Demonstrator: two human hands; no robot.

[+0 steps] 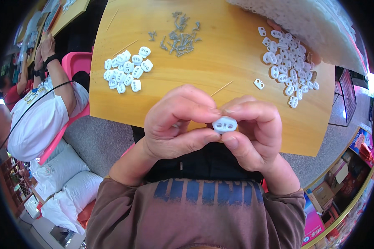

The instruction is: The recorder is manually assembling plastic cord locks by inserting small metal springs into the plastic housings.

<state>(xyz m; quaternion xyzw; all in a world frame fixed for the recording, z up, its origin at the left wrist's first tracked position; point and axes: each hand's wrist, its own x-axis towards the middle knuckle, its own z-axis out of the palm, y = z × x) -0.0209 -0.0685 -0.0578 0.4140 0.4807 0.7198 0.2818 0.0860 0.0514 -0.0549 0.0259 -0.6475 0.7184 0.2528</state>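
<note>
Between the thumbs and forefingers of both hands I hold a white oval two-hole cord lock (225,125), its holes facing up toward me. My left hand (170,124) pinches it from the left and my right hand (257,130) from the right, above the table's near edge. Beyond my left hand lies a cluster of white cord locks (128,69). Small metal springs (182,43) are heaped at the far middle. White two-hole pieces (283,56) spread over the right side, with a single one (259,84) apart from them. A thin wooden stick (222,88) lies just beyond my hands.
The wooden table (220,45) carries two more thin sticks at its far left. A large clear bag of white pieces (307,25) overhangs the far right corner. Another person (45,112) sits at left on a pink chair (77,62). White sacks (66,174) lie lower left; boxes (324,193) stand lower right.
</note>
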